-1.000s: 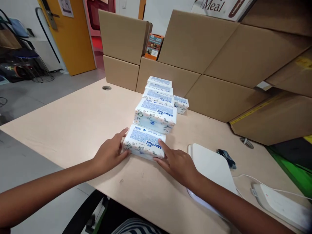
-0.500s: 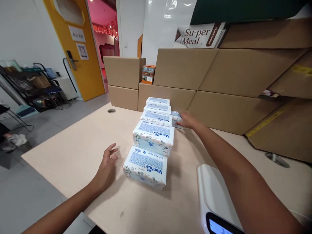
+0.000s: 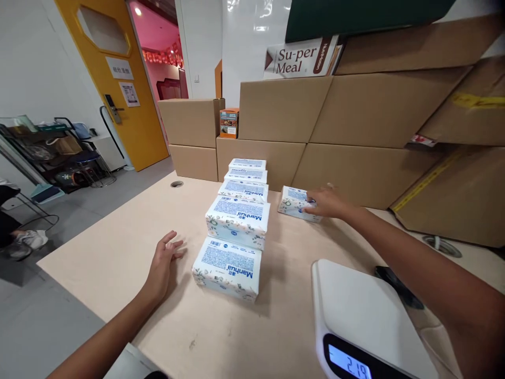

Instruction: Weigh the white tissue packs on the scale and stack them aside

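My right hand point(image 3: 330, 203) grips the right end of a white Manhua tissue pack point(image 3: 292, 202) at the back of the table, with a gap between it and the row of packs. Several similar packs run away from me in a line. The nearest tissue pack point(image 3: 228, 268) lies flat, label up, and another tissue pack point(image 3: 237, 221) comes right behind it. My left hand point(image 3: 161, 266) rests beside the nearest pack, fingers apart, touching none of the packs.
A white scale point(image 3: 366, 305) reading 2.19 sits at the front right, a dark object point(image 3: 398, 287) by its side. Cardboard boxes point(image 3: 351, 171) wall off the table's back edge. The wooden tabletop point(image 3: 118, 237) has a cable hole point(image 3: 177, 184) at its far left.
My right hand has moved the tissue pack to the right, away from the row. My left hand stays beside the nearest pack. The camera view has shifted slightly.
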`<state>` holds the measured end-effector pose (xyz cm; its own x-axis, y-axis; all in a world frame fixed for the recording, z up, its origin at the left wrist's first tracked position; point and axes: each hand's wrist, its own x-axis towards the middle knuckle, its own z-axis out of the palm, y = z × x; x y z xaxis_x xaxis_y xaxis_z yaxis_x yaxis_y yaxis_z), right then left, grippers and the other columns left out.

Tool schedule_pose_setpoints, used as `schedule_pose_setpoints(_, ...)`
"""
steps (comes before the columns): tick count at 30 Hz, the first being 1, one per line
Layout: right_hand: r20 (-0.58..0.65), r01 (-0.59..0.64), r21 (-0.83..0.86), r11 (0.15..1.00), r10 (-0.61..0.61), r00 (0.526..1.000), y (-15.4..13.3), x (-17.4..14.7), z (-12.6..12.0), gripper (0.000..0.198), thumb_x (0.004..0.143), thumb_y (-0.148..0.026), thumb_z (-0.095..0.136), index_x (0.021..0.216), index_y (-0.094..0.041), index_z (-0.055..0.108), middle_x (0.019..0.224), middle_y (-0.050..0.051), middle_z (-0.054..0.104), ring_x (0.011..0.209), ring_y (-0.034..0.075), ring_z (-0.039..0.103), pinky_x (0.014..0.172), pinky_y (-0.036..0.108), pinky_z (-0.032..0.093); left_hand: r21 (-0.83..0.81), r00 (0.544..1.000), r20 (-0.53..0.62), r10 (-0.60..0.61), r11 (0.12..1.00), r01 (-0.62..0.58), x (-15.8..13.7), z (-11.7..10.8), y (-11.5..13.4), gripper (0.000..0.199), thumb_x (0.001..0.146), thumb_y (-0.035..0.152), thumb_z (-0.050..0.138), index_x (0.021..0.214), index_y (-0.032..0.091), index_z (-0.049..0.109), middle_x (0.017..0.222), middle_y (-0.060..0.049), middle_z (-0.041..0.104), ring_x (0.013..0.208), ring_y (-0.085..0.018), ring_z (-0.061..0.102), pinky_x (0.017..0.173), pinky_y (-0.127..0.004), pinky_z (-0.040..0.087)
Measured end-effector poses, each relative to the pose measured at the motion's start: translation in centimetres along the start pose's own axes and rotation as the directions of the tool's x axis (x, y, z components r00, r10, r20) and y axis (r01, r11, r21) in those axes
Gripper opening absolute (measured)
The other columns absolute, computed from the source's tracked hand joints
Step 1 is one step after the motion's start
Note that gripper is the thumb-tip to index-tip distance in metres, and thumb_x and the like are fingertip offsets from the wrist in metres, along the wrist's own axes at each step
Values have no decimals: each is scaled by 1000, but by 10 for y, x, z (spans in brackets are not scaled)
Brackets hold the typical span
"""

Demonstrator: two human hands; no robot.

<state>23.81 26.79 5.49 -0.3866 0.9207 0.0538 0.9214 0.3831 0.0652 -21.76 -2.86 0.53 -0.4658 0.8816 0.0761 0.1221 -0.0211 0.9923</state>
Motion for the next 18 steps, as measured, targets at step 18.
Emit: schedule_pose_setpoints(18, -162, 37, 243, 969, 3, 987, -27, -201, -65, 101, 71, -60, 87, 156, -20, 52, 150, 19, 67, 132, 45, 66, 106, 54, 56, 369, 651, 550, 523, 547, -752, -54, -1, -34, 38, 73, 76, 81, 87, 41, 75, 105, -6, 70, 110, -40, 74, 108, -74, 60)
